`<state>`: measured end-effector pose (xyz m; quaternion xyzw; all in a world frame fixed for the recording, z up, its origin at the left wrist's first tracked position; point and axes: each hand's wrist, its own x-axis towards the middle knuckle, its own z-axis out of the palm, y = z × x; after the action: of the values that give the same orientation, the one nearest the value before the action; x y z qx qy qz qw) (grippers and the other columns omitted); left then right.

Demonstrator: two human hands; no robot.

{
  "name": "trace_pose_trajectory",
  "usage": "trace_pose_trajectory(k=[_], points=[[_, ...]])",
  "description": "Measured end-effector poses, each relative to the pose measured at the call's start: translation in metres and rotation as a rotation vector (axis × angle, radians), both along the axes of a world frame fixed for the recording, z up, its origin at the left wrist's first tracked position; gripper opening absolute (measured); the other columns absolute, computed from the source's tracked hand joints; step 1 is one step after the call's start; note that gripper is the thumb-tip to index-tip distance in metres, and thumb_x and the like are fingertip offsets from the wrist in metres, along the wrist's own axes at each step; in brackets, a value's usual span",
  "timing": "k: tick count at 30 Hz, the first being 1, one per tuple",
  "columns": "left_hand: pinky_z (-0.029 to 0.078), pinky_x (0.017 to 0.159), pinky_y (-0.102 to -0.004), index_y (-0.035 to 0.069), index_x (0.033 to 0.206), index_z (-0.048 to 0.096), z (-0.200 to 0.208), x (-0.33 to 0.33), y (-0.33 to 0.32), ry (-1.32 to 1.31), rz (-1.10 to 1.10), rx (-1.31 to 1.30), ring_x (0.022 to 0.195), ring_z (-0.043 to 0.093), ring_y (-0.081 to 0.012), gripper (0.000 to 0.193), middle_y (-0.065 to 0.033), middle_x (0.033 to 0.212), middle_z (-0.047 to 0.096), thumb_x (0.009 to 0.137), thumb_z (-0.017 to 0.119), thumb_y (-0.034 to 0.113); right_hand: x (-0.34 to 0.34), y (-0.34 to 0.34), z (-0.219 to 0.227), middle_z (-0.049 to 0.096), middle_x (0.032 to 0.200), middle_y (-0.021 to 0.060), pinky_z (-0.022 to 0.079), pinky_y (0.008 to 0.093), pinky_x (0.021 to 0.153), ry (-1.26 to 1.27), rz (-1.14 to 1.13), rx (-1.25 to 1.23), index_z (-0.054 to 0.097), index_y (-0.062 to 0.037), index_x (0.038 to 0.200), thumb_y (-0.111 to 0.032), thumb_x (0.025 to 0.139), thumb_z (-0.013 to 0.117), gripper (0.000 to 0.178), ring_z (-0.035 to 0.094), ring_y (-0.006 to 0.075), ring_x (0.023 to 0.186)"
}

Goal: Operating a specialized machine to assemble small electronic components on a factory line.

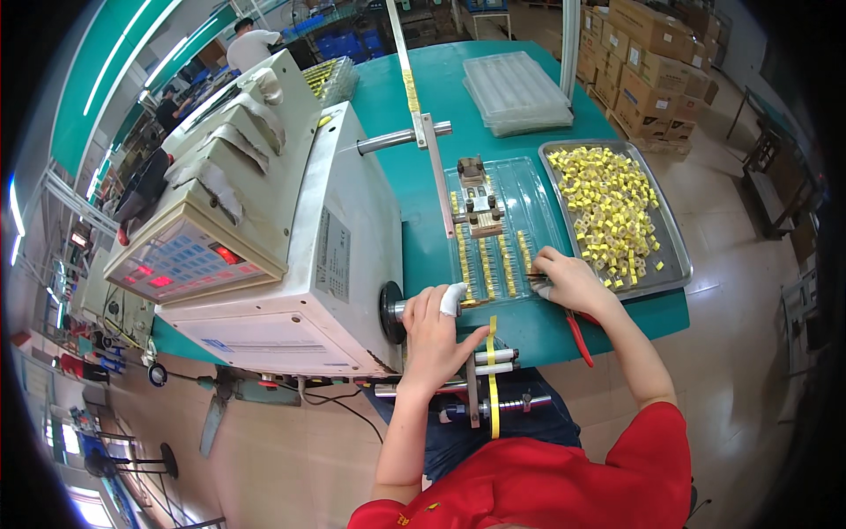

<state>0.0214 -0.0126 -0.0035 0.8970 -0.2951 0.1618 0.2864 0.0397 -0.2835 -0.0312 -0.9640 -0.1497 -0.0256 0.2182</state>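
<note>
My left hand [434,339] is at the spindle [401,310] of a white bench winding machine [352,220]. Its fingers lie over the spindle end, one wrapped in white [453,300], and the thumb stretches out to a strip of yellow tape [493,379]. Yellow tape runs down past metal rollers [498,356]. My right hand [568,282] is closed at the near right corner of a clear plastic tray [520,189]. From under it stick out the red handles of a hand tool [578,339], its jaws mostly hidden. Rows of small yellow bobbins [489,269] stand in the tray.
A metal tray [674,256] heaped with loose yellow bobbins [612,212] stands at the right. Stacked clear trays [518,93] lie at the far side of the green table [423,79]. A metal clamp fixture [478,207] overhangs the bobbin rows. A control box [211,203] sits on the machine.
</note>
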Motion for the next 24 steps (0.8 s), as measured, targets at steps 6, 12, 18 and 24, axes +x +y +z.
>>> trace_pose_trajectory(k=[6,12,18,24], points=[[0.030,0.099,-0.0423,0.006,0.128,0.049,-0.002,-0.003,0.001,0.000,0.012,0.006,0.116,0.046,-0.0293,0.071,-0.0100,0.120,0.053,0.068,0.083,0.024,-0.012,0.033,0.036,0.066,0.101,0.0029,0.047,0.0289,0.070,0.276,-0.006,0.689,0.061,-0.0054,0.103,-0.019,0.082,0.072,0.027,0.059,0.0128,0.086],[0.028,0.101,-0.0431,0.007,0.131,0.048,-0.004,-0.003,-0.001,0.042,0.006,0.011,0.120,0.044,-0.0297,0.074,-0.0104,0.123,0.051,0.069,0.083,0.026,-0.016,0.058,0.029,0.055,0.070,-0.0016,0.036,0.0248,0.055,0.391,-0.109,0.748,0.069,-0.0056,0.103,-0.018,0.081,0.074,0.026,0.046,0.0043,0.063],[0.026,0.102,-0.0431,0.008,0.132,0.048,-0.005,-0.002,0.003,0.070,-0.013,0.038,0.122,0.040,-0.0296,0.075,-0.0103,0.125,0.049,0.069,0.083,0.028,-0.012,0.059,0.022,0.057,0.067,-0.0035,0.035,0.0239,0.054,0.490,-0.137,0.930,0.073,-0.0020,0.100,-0.020,0.080,0.078,0.028,0.044,0.0037,0.060],[0.025,0.102,-0.0434,0.007,0.134,0.047,-0.008,-0.001,0.005,0.061,-0.020,0.037,0.122,0.040,-0.0299,0.074,-0.0102,0.127,0.048,0.071,0.081,0.029,-0.002,0.065,0.032,0.065,0.073,0.0002,0.039,0.0231,0.058,0.579,-0.109,0.900,0.074,-0.0009,0.100,-0.020,0.079,0.079,0.029,0.050,0.0049,0.064]])
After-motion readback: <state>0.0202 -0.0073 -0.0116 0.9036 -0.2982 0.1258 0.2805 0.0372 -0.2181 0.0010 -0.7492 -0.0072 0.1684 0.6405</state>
